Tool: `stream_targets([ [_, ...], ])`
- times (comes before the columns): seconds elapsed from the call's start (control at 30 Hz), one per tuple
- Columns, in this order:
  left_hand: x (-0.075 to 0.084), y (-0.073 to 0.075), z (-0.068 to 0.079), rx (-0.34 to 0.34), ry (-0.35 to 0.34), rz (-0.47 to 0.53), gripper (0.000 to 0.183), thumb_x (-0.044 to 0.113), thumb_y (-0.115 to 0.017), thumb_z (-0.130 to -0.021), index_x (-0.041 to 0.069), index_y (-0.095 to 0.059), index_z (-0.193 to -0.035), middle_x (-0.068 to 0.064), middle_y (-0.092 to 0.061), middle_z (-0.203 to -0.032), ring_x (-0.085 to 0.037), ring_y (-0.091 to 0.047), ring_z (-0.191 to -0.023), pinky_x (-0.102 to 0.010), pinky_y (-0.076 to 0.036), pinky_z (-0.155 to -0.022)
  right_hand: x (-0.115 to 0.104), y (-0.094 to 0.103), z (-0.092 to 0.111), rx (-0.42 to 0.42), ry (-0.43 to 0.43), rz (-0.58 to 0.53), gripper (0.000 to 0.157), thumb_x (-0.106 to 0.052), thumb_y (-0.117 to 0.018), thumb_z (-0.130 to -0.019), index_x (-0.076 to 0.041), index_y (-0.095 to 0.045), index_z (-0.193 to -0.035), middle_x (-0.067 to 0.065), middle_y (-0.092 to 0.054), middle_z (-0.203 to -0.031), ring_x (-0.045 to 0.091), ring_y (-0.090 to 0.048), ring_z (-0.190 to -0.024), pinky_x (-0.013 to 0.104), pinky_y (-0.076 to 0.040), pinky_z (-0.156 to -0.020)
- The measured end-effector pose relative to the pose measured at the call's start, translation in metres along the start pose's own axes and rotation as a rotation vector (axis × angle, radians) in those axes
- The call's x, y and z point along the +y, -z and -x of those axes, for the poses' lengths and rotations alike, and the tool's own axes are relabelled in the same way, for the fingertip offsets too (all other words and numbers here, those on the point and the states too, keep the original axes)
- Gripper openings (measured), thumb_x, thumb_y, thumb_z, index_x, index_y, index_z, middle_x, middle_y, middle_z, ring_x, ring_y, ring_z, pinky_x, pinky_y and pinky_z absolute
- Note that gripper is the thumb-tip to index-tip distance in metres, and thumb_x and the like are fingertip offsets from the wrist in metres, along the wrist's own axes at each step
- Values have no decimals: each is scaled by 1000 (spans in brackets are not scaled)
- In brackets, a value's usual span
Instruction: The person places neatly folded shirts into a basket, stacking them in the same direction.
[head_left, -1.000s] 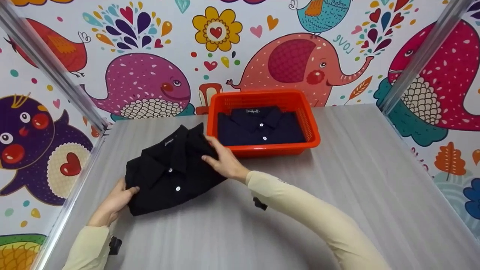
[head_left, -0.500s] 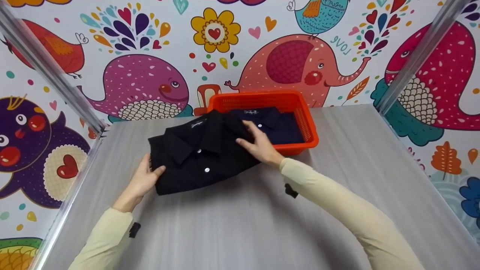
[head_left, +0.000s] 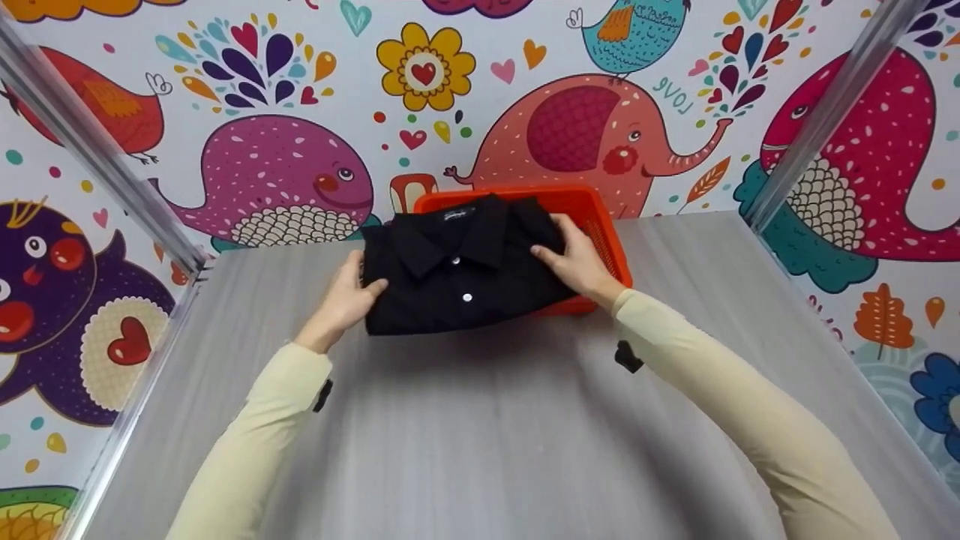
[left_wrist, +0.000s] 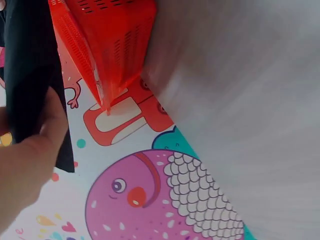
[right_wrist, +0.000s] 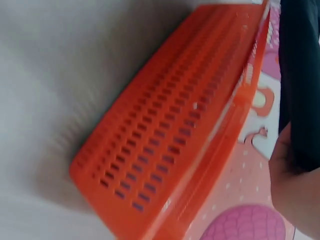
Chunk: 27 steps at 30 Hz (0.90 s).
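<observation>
A folded black collared shirt (head_left: 420,300) with white buttons is held up between both hands, collar toward the back wall. My left hand (head_left: 343,300) grips its left edge, thumb on top; in the left wrist view the fingers (left_wrist: 52,117) curl round the cloth. At the opposite edge my right hand (head_left: 581,259) pinches the shirt with its thumb on the upper face. Beneath the shirt stands an orange-red plastic basket (head_left: 616,259), mostly covered in the head view. In the right wrist view the shirt hangs above the basket's rim (right_wrist: 220,145). The basket's contents are hidden now.
The basket stands on a grey wood-grain table (head_left: 465,435) against a cartoon-printed back wall (head_left: 300,75). Metal posts (head_left: 112,142) rise at the table's back corners.
Both hands have carried the black shirt right and toward the back, from beside the basket to over it. The navy shirt seen earlier inside the basket is now covered.
</observation>
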<state>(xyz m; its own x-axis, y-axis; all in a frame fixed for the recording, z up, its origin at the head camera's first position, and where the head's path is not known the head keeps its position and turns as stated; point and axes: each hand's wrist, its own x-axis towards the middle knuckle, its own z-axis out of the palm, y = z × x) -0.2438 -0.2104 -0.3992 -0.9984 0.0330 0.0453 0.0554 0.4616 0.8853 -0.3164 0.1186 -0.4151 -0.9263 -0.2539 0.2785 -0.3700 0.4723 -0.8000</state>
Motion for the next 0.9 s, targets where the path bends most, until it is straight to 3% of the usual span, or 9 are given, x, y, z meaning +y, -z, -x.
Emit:
stream_targets([
  [0.27,17,-23,-35,-43,-9,-59,45,-6,-53,-92,-11,-38,-133,-30,-48,-130,-38,-47,-120,-46,-39,-101,10,20,-10,60,-105,68,45,-8,-66,-90,5,-49,-130,22,-57,-121,33,-52,-109,43,-40,-97],
  [0.43,28,-39,-51,-8,-35,-168,45,-2,-59,-91,-11,-42,-131,-29,-50,-128,-36,-47,-120,-46,-37,-101,12,33,-16,79,-199,120,45,-7,-64,-91,7,-48,-131,24,-55,-125,35,-50,-112,45,-38,-101],
  [0.57,35,-49,-62,19,-44,-189,39,0,-60,-91,-9,-45,-126,-27,-54,-120,-35,-50,-112,-45,-39,-96,13,40,-23,82,-220,144,49,-8,-62,-92,7,-44,-135,25,-51,-132,37,-47,-120,45,-33,-106],
  [0.63,35,-52,-64,-1,-18,-217,45,4,-60,-93,-8,-42,-132,-27,-51,-128,-36,-48,-118,-45,-37,-100,15,41,-24,27,-240,185,59,-14,-60,-95,5,-34,-144,27,-42,-141,38,-39,-129,47,-28,-110],
  [0.77,25,-53,-63,-103,63,-308,62,14,-59,-95,-7,-30,-146,-27,-40,-144,-38,-37,-132,-46,-28,-109,23,44,-18,-153,-329,266,81,-30,-55,-97,-5,-5,-155,28,-17,-154,44,-18,-139,59,-16,-110],
  [0.83,14,-53,-60,-145,84,-342,64,16,-58,-96,-8,-28,-147,-28,-39,-144,-39,-36,-132,-47,-28,-110,28,45,-12,-222,-357,298,83,-33,-54,-98,-8,-1,-155,28,-11,-155,46,-13,-139,63,-14,-109],
  [0.9,2,-51,-57,-146,88,-353,62,15,-57,-95,-9,-29,-146,-29,-41,-142,-40,-38,-130,-48,-29,-109,34,45,-8,-250,-340,329,78,-31,-54,-97,-5,-8,-155,29,-13,-154,47,-15,-138,64,-16,-108],
])
